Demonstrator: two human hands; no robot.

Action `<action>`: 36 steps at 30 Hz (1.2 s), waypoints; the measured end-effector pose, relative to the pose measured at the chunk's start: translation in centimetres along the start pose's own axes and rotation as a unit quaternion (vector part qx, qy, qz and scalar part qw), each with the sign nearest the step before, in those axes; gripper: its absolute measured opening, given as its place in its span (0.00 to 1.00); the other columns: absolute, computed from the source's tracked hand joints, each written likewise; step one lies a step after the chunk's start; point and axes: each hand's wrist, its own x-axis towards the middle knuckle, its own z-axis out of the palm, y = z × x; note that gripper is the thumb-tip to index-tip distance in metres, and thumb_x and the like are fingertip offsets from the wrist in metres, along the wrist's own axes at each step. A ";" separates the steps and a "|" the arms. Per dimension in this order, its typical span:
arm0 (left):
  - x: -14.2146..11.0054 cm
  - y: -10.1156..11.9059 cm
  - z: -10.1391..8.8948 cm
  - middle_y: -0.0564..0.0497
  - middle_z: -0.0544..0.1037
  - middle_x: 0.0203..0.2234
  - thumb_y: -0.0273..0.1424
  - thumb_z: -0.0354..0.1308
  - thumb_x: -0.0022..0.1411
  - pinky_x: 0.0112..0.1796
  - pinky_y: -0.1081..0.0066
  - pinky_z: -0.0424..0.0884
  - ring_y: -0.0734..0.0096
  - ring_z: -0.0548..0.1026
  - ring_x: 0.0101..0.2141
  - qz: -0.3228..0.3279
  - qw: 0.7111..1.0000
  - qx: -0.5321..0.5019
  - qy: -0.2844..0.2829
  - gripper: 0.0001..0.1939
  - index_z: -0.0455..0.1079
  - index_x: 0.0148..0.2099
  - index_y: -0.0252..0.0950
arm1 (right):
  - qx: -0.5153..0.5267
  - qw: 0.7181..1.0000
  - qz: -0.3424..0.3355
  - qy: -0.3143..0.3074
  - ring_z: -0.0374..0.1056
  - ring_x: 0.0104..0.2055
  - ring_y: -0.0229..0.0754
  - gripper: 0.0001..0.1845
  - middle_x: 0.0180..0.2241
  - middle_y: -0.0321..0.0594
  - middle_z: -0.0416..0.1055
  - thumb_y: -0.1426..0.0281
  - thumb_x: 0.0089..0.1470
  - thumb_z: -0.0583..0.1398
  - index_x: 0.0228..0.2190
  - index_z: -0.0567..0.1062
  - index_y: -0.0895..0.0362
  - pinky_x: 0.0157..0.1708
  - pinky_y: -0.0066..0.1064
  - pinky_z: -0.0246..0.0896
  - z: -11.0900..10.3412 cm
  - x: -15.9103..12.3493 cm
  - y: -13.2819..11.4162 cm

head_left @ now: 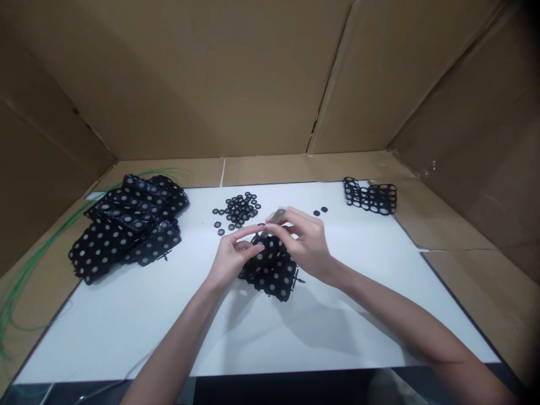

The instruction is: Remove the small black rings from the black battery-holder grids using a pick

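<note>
A stack of black plastic cell-holder panels point(270, 275) with round grey-centred holes lies near the middle of the white board point(126, 332). My left hand point(230, 259) grips its upper left edge, thumb on top. Just above the panels, my right hand point(304, 242) pinches a small grey strip point(276, 216) between its fingertips. The left fingertips reach close to that strip. A loose pile of small black rings point(238, 211) lies just beyond my hands, with a pair of rings point(319, 210) off to the right.
A large heap of black holder panels point(129, 225) sits at the left of the board, and a smaller black holder frame point(370, 197) at the back right. Green wires point(42, 264) run along the left. Cardboard walls point(189, 84) enclose the back and sides.
</note>
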 end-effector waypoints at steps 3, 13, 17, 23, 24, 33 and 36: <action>0.0 0.3 0.0 0.47 0.74 0.42 0.30 0.62 0.46 0.20 0.76 0.57 0.86 0.57 0.17 -0.004 0.999 0.032 0.015 0.18 0.74 0.42 0.37 | 0.040 0.991 0.007 0.124 0.68 0.32 0.37 0.03 0.31 0.38 0.69 0.73 0.51 0.57 0.28 0.71 0.56 0.27 0.29 0.69 -1.4 0.4 -1.2; -0.3 1.4 -0.1 0.46 0.62 0.55 0.28 0.63 0.44 0.34 0.71 0.69 0.79 0.69 0.28 0.024 0.999 0.023 -0.008 0.28 0.68 0.50 0.42 | 0.038 0.997 0.074 0.007 0.67 0.31 0.35 0.04 0.30 0.37 0.69 0.70 0.51 0.58 0.29 0.71 0.57 0.29 0.28 0.67 -1.6 1.2 0.0; -0.2 1.2 -0.2 0.48 0.67 0.51 0.27 0.61 0.46 0.37 0.70 0.68 0.75 0.71 0.31 0.027 0.999 0.027 0.002 0.25 0.68 0.50 0.41 | 0.039 0.997 0.065 -0.006 0.66 0.31 0.35 0.03 0.30 0.37 0.69 0.71 0.51 0.58 0.29 0.71 0.58 0.29 0.26 0.66 -1.2 0.9 0.3; 0.3 0.3 -0.5 0.47 0.76 0.38 0.31 0.63 0.45 0.46 0.65 0.62 0.65 0.71 0.40 -0.012 0.998 0.047 0.029 0.17 0.73 0.41 0.35 | 0.039 0.998 0.058 0.005 0.67 0.31 0.35 0.03 0.30 0.37 0.70 0.71 0.50 0.58 0.28 0.72 0.57 0.29 0.27 0.68 -1.1 0.8 0.5; 0.4 0.2 -0.5 0.47 0.76 0.38 0.31 0.63 0.45 0.45 0.64 0.63 0.65 0.71 0.40 -0.014 0.998 0.051 0.031 0.18 0.73 0.42 0.36 | 0.037 0.998 0.057 0.003 0.67 0.31 0.35 0.03 0.30 0.37 0.70 0.71 0.50 0.58 0.28 0.72 0.57 0.29 0.28 0.68 -1.0 0.7 0.5; -0.2 0.5 -0.1 0.52 0.75 0.28 0.29 0.62 0.45 0.29 0.73 0.63 0.75 0.68 0.26 -0.015 0.997 0.064 0.029 0.18 0.73 0.43 0.38 | 0.052 0.998 0.037 0.008 0.68 0.31 0.36 0.02 0.30 0.38 0.71 0.72 0.50 0.58 0.27 0.72 0.57 0.28 0.28 0.69 0.0 0.2 0.9; -0.3 0.9 0.0 0.54 0.72 0.21 0.28 0.62 0.45 0.24 0.76 0.60 0.79 0.64 0.20 -0.035 0.997 0.066 0.018 0.19 0.73 0.43 0.38 | 0.060 0.998 0.033 -0.002 0.68 0.31 0.36 0.03 0.30 0.38 0.71 0.73 0.49 0.58 0.26 0.72 0.57 0.28 0.27 0.68 0.1 0.1 1.0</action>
